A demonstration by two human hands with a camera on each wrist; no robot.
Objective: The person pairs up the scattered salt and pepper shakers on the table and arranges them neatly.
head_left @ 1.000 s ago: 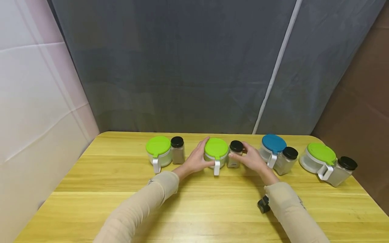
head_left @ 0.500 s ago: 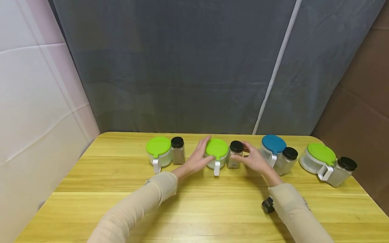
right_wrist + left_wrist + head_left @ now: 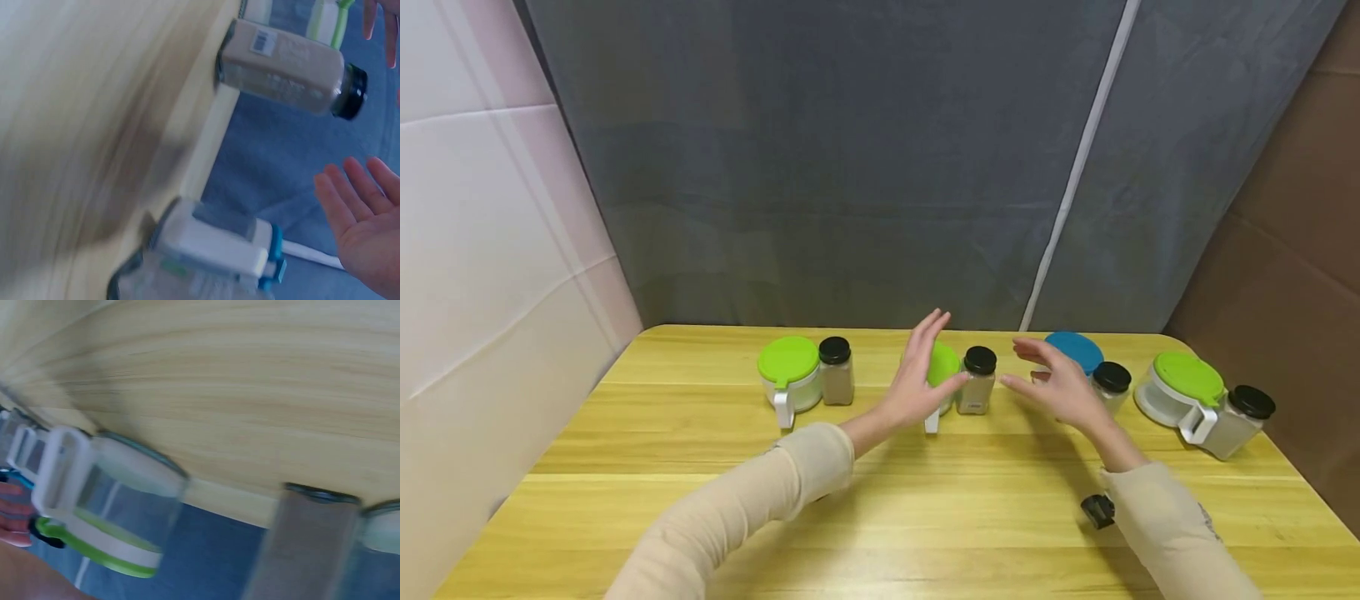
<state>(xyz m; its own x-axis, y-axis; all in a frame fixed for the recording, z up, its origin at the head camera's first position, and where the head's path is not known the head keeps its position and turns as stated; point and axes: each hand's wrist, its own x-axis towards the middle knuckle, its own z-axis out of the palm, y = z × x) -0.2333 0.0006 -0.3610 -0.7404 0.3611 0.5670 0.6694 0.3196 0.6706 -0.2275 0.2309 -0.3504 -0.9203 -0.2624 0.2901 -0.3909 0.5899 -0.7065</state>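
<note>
My left hand [image 3: 917, 379], fingers straight and spread, hovers over a round canister with a green lid [image 3: 945, 362] and hides part of it. In the left wrist view this canister [image 3: 131, 506] shows its clear body and white handle. Just right of it stands a square jar [image 3: 976, 393] with a black screw lid, its brownish contents and barcode label plain in the right wrist view. My right hand [image 3: 1063, 390] holds nothing, fingers loosely bent, in the air between that jar and the blue-lidded canister [image 3: 1077, 350], overlapping the latter's front.
To the left stand another green-lidded canister [image 3: 790, 371] and black-lidded jar [image 3: 837, 373]. Right of my right hand are a black-lidded jar [image 3: 1111, 382], a green-lidded canister [image 3: 1183, 387] and a further jar [image 3: 1240, 423]. A grey curtain [image 3: 820, 167] hangs behind the wooden table [image 3: 925, 517].
Both hands have come away from the middle pair: the left has lifted off the green-lidded canister, the right has let go of the jar and drawn off to the right. Canister and jar stay put.
</note>
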